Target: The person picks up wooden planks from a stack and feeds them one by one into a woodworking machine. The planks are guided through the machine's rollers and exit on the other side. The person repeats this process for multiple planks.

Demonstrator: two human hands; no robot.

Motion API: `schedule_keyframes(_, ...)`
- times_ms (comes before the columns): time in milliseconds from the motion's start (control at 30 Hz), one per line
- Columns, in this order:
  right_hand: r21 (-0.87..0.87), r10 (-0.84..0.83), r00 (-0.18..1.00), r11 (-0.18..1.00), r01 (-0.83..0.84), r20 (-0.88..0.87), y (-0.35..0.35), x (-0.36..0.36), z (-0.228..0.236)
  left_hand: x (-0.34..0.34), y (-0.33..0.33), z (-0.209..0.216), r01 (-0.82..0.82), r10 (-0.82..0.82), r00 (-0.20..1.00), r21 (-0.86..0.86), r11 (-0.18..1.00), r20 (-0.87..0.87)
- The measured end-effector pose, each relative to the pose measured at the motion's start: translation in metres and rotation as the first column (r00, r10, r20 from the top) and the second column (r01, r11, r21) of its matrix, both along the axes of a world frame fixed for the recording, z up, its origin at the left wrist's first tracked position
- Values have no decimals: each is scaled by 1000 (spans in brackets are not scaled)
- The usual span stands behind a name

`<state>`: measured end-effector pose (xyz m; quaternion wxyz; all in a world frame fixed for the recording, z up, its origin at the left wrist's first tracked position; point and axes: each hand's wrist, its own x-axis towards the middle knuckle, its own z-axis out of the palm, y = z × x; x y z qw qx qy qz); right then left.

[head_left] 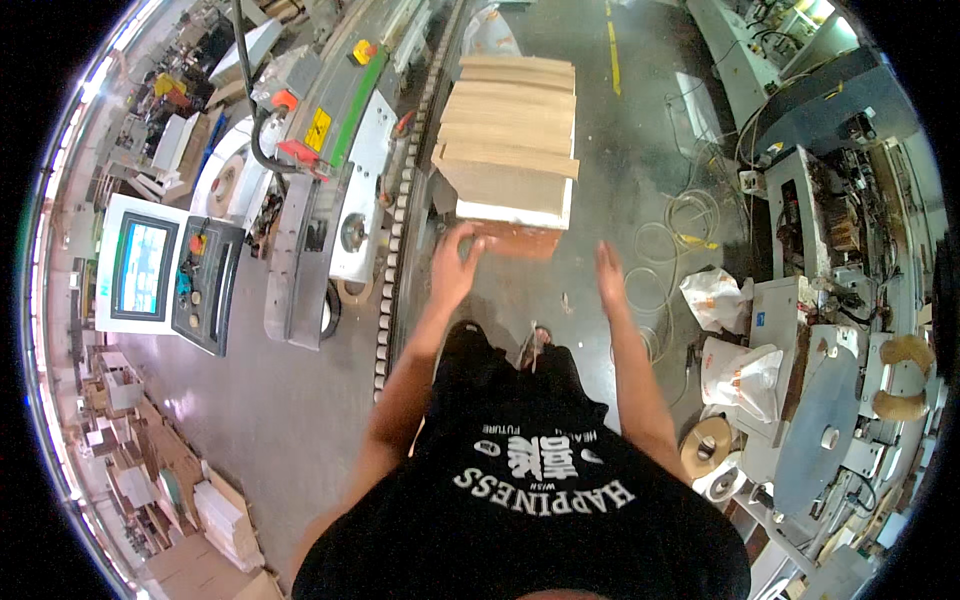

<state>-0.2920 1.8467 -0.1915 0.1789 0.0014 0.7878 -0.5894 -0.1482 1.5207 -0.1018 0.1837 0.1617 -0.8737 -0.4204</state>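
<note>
In front of me stands a stack of tan wood-coloured panels (508, 120) with pale edges, its upper layers unevenly offset. A reddish-brown block (515, 238) shows beneath its near end. My left hand (457, 262) is beside the near left corner of that block, fingers bent and apart from the thumb; whether it touches the block I cannot tell. Nothing shows in its grasp. To the right of the stack, my right hand (610, 272) hangs in the air, fingers stretched out and holding nothing.
A roller track (397, 230) runs along the stack's left, beside a machine with a green strip (362, 108). Further left is a control screen (145, 268). On the right are coiled hoses (690, 215), white bags (740, 378), tape rolls (706, 445) and a large grey disc (818, 430).
</note>
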Motion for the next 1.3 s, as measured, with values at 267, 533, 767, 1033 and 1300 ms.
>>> schedule_keyframes(267,-202,-117,993,973,112,-11,-91,-105,92,-140,-10,34,259,-173,964,-575,776,200)
schedule_keyframes(533,-349,-373,913,844,408,165,-104,-123,59,-180,-35,42,522,-350,836,-415,745,423)
schedule_keyframes(767,-536,-336,875,695,480,348,-114,-99,85,-194,-69,26,449,-432,886,-546,707,169)
schedule_keyframes(1033,-409,-9,909,891,196,417,-200,-70,118,-95,-147,25,268,-236,962,-320,909,135)
schedule_keyframes(1300,-579,403,540,790,202,738,-219,-104,-98,64,-253,-31,-482,575,810,-428,765,115)
